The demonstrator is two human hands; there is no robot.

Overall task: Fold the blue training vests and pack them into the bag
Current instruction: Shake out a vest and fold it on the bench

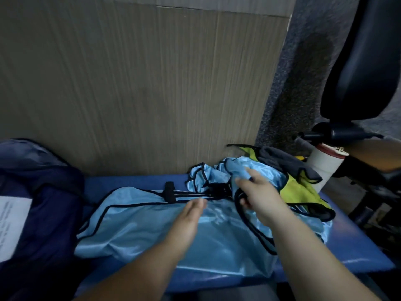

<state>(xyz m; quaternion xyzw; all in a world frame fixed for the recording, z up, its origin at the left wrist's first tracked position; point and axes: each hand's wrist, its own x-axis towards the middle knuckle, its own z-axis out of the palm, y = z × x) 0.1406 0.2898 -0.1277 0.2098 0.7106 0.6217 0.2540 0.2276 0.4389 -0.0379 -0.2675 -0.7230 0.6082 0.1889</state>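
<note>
A shiny light-blue vest (134,222) with black trim lies spread across the blue bench (355,253). My left hand (191,216) rests flat on it, fingers straight. A second, crumpled light-blue vest (217,172) lies behind it to the right. My right hand (258,194) reaches over that one, its index and middle fingers stretched out and its thumb hooked round a black trim strap. The dark navy bag (43,192) sits at the left end of the bench, with a white sheet (13,227) on it.
Yellow-green vests (297,192) and a grey cloth (282,161) are heaped at the bench's right end. A white cylinder with a red cap (323,164) and a black chair (364,68) stand to the right. A wood-grain panel (141,83) rises directly behind the bench.
</note>
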